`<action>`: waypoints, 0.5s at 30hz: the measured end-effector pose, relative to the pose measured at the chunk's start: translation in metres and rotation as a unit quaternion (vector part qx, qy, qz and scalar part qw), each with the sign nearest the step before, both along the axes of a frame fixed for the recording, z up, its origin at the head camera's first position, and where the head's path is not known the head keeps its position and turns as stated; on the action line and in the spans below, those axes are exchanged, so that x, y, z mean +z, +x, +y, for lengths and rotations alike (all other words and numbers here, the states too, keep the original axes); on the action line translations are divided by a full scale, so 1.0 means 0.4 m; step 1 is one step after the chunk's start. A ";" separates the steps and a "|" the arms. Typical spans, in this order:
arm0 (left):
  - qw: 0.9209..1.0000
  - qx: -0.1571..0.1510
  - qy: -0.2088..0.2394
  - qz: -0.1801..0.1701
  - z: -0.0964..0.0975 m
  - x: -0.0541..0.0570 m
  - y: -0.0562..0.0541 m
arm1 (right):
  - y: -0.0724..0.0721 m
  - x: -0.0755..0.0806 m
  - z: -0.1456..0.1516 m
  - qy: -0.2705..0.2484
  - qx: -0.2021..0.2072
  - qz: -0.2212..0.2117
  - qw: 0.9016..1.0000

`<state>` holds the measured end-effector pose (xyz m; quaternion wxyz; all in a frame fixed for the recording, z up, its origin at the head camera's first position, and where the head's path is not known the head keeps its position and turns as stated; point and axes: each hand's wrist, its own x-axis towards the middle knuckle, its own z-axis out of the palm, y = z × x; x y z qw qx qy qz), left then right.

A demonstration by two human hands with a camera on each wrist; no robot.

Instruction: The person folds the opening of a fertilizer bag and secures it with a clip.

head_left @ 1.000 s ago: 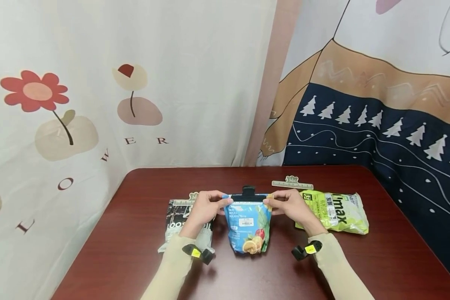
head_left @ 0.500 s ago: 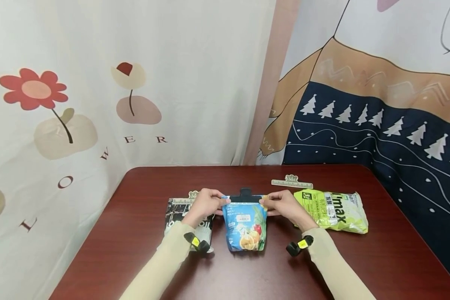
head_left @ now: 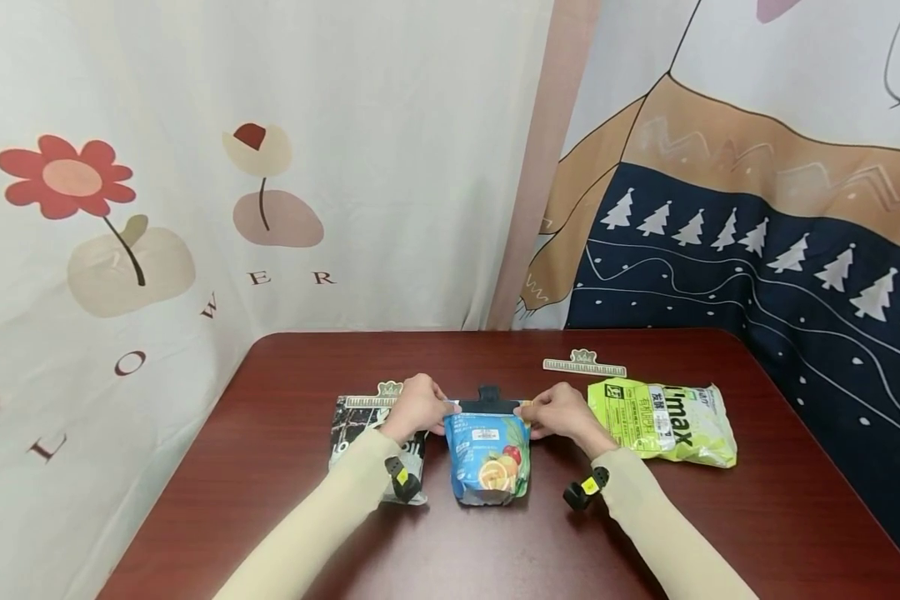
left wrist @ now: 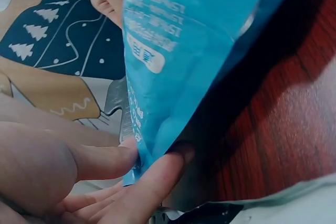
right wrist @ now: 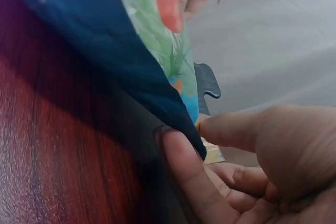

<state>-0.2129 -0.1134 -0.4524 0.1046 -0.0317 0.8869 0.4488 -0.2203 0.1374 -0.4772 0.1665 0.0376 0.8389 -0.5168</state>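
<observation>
A blue pouch [head_left: 487,458] with fruit pictures stands at the middle of the table, a long black bag clip [head_left: 489,403] across its top edge. My left hand [head_left: 420,407] pinches the pouch's top left corner between thumb and fingers. At the opposite corner, my right hand [head_left: 565,412] pinches the top edge in the same way. The left wrist view has the blue side of the pouch [left wrist: 178,51] narrowing into the pinch. In the right wrist view, part of the clip [right wrist: 207,81] shows behind the pouch's edge.
Left of the pouch lies a black and white bag [head_left: 348,425] with a pale clip [head_left: 367,402] on its top, partly hidden by my left arm. A green bag [head_left: 690,425] lies at the right. Another pale clip [head_left: 585,365] rests near the table's far edge.
Both hands have moved a little left and down with the pouch's top edge. The pouch and its black clip have shifted slightly left. The other bags and the loose clip have stayed put.
</observation>
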 end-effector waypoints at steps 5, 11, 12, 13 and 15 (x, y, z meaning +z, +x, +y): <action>0.999 -0.013 -0.046 0.007 0.014 -0.002 -0.009 | 0.005 0.003 -0.006 0.032 -0.022 -0.019 0.999; 0.994 -0.023 -0.104 0.023 0.026 -0.002 -0.014 | 0.010 -0.001 -0.009 0.034 -0.030 -0.017 0.999; 0.992 -0.024 -0.119 0.029 0.028 -0.002 -0.015 | 0.009 -0.001 -0.010 0.034 -0.030 -0.016 0.999; 0.991 -0.025 -0.129 0.033 0.029 -0.002 -0.014 | 0.008 -0.001 -0.010 0.039 -0.029 -0.015 0.999; 0.989 -0.023 -0.139 0.036 0.033 -0.003 -0.012 | 0.007 0.002 -0.011 0.050 -0.025 -0.010 0.998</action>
